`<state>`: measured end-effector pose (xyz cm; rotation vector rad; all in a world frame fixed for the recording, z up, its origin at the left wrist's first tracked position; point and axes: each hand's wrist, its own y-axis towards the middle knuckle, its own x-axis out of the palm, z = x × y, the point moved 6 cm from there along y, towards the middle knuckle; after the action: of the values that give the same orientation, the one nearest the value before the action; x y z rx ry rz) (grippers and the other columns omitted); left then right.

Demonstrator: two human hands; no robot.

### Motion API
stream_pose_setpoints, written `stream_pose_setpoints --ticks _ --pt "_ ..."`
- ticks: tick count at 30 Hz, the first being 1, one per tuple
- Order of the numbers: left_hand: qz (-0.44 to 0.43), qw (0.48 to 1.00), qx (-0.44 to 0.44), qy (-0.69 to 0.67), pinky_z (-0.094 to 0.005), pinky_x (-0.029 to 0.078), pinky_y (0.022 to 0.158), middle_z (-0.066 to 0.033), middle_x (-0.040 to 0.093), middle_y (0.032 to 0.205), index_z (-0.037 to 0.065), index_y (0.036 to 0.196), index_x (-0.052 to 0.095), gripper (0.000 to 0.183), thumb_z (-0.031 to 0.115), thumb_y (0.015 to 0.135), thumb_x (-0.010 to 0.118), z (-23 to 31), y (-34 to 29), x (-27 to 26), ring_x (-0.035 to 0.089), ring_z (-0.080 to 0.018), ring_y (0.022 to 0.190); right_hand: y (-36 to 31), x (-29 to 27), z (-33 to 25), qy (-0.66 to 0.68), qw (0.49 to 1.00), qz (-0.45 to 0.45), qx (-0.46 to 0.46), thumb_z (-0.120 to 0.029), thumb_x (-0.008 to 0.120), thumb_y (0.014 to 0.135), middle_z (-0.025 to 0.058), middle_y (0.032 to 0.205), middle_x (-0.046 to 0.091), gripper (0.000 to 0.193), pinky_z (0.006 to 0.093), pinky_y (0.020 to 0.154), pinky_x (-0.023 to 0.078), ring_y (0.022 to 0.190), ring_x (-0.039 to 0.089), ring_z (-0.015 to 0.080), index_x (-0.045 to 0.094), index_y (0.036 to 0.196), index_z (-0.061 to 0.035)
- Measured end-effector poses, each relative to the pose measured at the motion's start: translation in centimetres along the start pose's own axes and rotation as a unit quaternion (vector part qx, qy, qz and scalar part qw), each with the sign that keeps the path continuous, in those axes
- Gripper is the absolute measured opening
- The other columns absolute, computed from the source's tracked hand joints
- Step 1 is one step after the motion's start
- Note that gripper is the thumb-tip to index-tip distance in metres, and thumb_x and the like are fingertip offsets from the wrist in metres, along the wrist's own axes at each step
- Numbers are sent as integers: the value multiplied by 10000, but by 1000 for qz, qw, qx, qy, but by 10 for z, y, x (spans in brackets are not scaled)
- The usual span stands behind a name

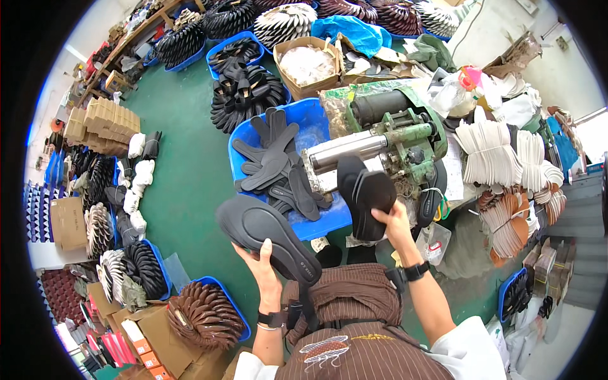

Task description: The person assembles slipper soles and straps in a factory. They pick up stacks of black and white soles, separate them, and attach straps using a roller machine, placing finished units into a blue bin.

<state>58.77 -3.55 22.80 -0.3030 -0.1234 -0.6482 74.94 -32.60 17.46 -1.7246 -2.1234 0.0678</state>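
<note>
My left hand (265, 271) grips a black shoe insole (269, 234) by its edge, its moulded top side facing up. Its wide end points to the far left and its heel toward my apron. In my right hand (399, 229) are black insoles (373, 196), at least two overlapping, held upright with the thumb on top. Just beyond both hands stands a blue bin (329, 229) with several loose dark insoles (275, 158) piled in it. A green roller machine (415, 136) with a shiny metal roller (348, 151) sits right beside the bin, behind my right hand.
Bundled white insoles (487, 152) and brown ones (503, 221) lie on the right-hand table. A cardboard box (310, 82) stands behind the bin. More blue bins with black pieces (247, 98) line the back. At lower left, brown pieces (206, 316) fill a bin on the green floor (177, 183).
</note>
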Motion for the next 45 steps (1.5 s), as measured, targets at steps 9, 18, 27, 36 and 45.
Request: stream_pose_setpoints --ticks 9,18,27,36,45 --pt "-66 990 -73 -100 -398 364 1064 -134 442 1360 39 1444 297 666 302 906 587 -22 1 -20 462 -258 1231 -47 -7 10 -42 998 8 -43 29 658 844 85 1309 567 557 321 1064 364 1205 522 179 465 1366 15" --pt "-62 994 -57 -68 -355 531 828 -124 616 1129 11 1302 475 547 428 949 501 -29 -7 -17 630 -225 969 -57 35 -45 -159 964 68 -201 41 563 908 123 1340 537 476 324 1071 350 1226 499 195 449 1370 40" --pt "-137 987 -59 -52 -400 322 1092 -176 369 1420 32 1514 169 783 240 900 606 -19 -21 6 401 -266 1289 -27 53 -37 12 998 -50 -21 -44 616 913 98 1192 622 434 294 840 528 1013 632 168 486 1325 1" --pt "-128 992 -12 17 -404 147 1171 -199 129 1549 25 1529 -22 1141 309 784 795 -28 -35 42 180 -303 1425 -29 86 -33 -105 970 -81 205 -268 691 895 89 933 668 393 286 663 552 748 656 157 581 1132 26" --pt "-168 986 -11 11 -396 102 1180 -223 69 1544 -33 1486 -133 1233 243 764 828 -24 -43 64 130 -295 1432 -59 102 -61 -293 954 -48 -33 -165 871 633 161 1029 644 665 348 858 511 945 636 223 484 1140 21"
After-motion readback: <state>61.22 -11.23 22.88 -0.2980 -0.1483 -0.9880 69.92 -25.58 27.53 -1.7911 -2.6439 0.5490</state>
